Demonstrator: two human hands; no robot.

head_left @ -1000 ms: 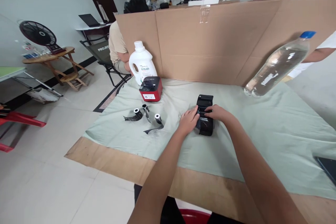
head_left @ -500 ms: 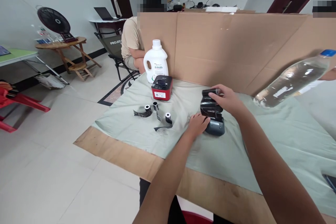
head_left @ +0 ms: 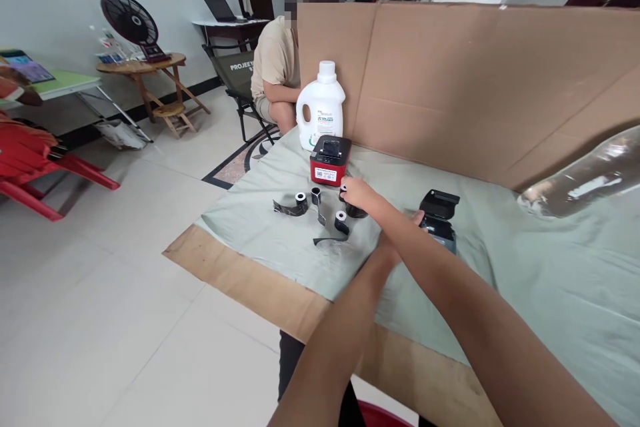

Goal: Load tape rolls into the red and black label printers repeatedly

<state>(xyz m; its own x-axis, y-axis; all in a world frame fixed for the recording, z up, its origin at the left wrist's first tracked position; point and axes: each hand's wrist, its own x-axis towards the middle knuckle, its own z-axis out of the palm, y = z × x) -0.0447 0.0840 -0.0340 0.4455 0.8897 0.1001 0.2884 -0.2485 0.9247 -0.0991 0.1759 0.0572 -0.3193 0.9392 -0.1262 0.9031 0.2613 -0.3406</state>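
My right hand has its fingers closed on a black roll just in front of the red and black printer. Crossing beneath the right forearm, my left arm leads to my left hand, mostly hidden, at the left side of a dark device whose black lid stands up. Three more rolls with loose black strips lie left of my right hand: one on the left, one in the middle and one nearer me.
Behind the printer stands a white jug, against a cardboard wall. A large clear bottle leans at the right. A person sits beyond the table's far left corner. Bare wood edges the cloth.
My right hand has moved left from the dark device with a black roll. The device's lid now shows raised, without the roll. The view has shifted, and an arm shows at the far left.
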